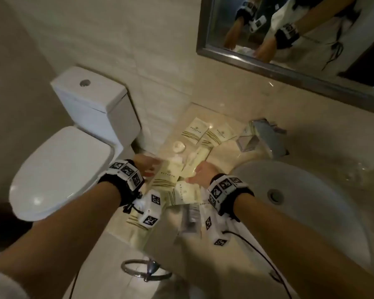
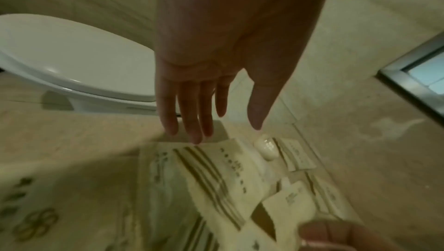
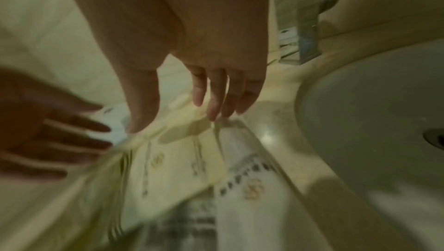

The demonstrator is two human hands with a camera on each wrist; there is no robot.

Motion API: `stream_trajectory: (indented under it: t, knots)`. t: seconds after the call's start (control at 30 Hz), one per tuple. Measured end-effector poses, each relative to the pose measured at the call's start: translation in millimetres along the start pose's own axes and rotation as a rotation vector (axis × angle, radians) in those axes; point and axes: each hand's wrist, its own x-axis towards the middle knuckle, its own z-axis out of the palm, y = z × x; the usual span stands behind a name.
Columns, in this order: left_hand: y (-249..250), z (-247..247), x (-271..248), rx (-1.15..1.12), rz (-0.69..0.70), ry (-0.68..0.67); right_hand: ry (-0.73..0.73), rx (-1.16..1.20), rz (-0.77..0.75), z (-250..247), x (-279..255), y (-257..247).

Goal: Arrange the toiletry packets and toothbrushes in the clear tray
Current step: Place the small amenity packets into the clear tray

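Several cream toiletry packets with gold stripes lie scattered on the marble counter (image 1: 222, 154), two of them at the back (image 1: 195, 131) (image 1: 219, 134). A long toothbrush packet (image 1: 198, 157) lies in the middle, beside a small white round item (image 1: 178, 146). My left hand (image 1: 148, 167) (image 2: 223, 131) hovers with straight fingers at the far edge of a striped packet (image 2: 216, 179) (image 1: 166, 180). My right hand (image 1: 200, 172) (image 3: 174, 124) spreads its thumb and fingers down onto a long cream packet (image 3: 168, 160), holding nothing. A clear object (image 1: 246, 143) by the faucet may be the tray; I cannot tell.
A chrome faucet (image 1: 266, 137) and a white sink basin (image 1: 300, 201) lie right of the packets. The toilet (image 1: 63, 169) stands to the left, below the counter's edge. A mirror (image 1: 289, 39) hangs on the back wall, and a towel ring (image 1: 143, 268) under the counter front.
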Motion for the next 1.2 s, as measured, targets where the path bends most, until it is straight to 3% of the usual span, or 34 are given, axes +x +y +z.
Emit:
stream_trajectory:
  t: [0.2,0.4,0.53,0.73,0.87,0.97,1.03,1.2]
  knots:
    - [-11.7,10.0,21.3,0.113,0.010,0.011,-0.035,-0.331,-0.068,22.3,3.8,-4.1]
    - [-14.0,15.2,30.8,0.283,0.048,0.053,-0.077,-0.322,-0.093,22.1,13.3,4.9]
    - [-5.9,16.0,30.0,0.254,0.021,0.026,-0.182,-0.219,-0.101,4.2,15.1,10.2]
    - [25.7,7.0,13.6,0.177,0.137,0.000,-0.238,-0.103,-0.139,-32.8,8.0,13.6]
    - [54.0,10.9,-11.6,0.117,0.292,-0.157,-0.161,0.053,-0.147,-65.1,-1.6,18.0]
    - [75.0,22.3,-27.3,0.105,0.425,-0.155,-0.150,0.186,-0.089,-86.1,-14.2,24.1]
    - [91.0,35.1,-38.0,0.115,0.507,-0.156,-0.082,0.150,-0.134,-104.3,-23.8,29.9]
    - [119.6,81.3,-62.6,0.082,0.536,-0.343,0.111,0.151,-0.219,-148.1,-58.5,45.8]
